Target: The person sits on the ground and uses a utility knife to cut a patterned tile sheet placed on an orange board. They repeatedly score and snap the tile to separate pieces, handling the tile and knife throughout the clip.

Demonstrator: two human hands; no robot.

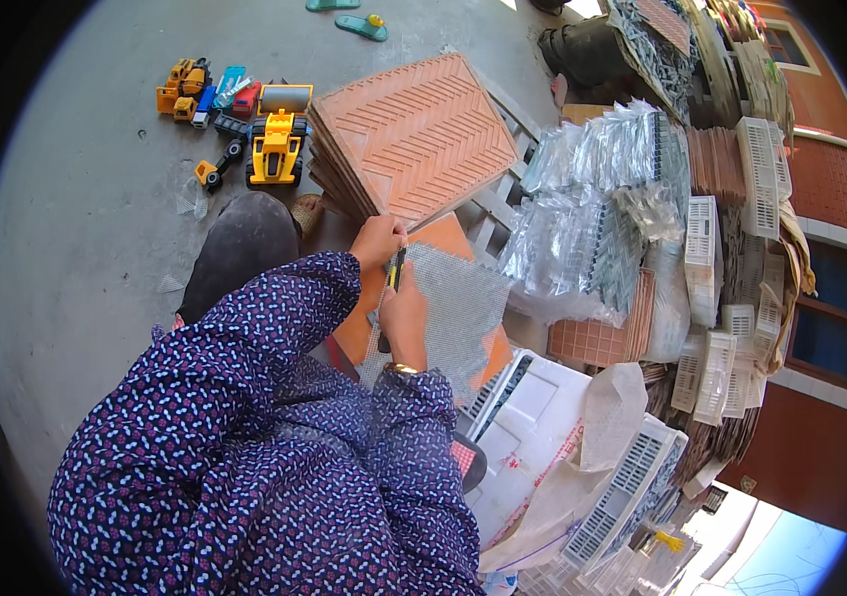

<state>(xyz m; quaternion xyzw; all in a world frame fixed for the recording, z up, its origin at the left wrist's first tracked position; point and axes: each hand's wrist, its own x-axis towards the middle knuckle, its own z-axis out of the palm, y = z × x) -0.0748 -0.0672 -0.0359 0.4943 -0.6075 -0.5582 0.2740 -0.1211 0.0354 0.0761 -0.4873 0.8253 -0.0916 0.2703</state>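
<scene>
My right hand [404, 316] is closed round a slim yellow-and-black utility knife [397, 268], whose tip points away from me toward my left hand. Fingers pinched, my left hand [377, 241] is at the upper left corner of a grey mesh-like sheet [458, 303]; what lies between its fingertips is too small to make out. The sheet lies flat over an orange board [445, 235], which shows at its edges. Just beyond my left hand rises a stack of terracotta-coloured tiles [419, 134] with a raised chevron pattern on the top one.
Toy trucks, among them a yellow roller [278, 149], stand on the concrete floor at the left. Plastic-wrapped bundles [592, 159] and white plastic crates [702, 258] pile up on the right. A white box [533, 427] sits near my right forearm. Green slippers [361, 28] lie at the far end.
</scene>
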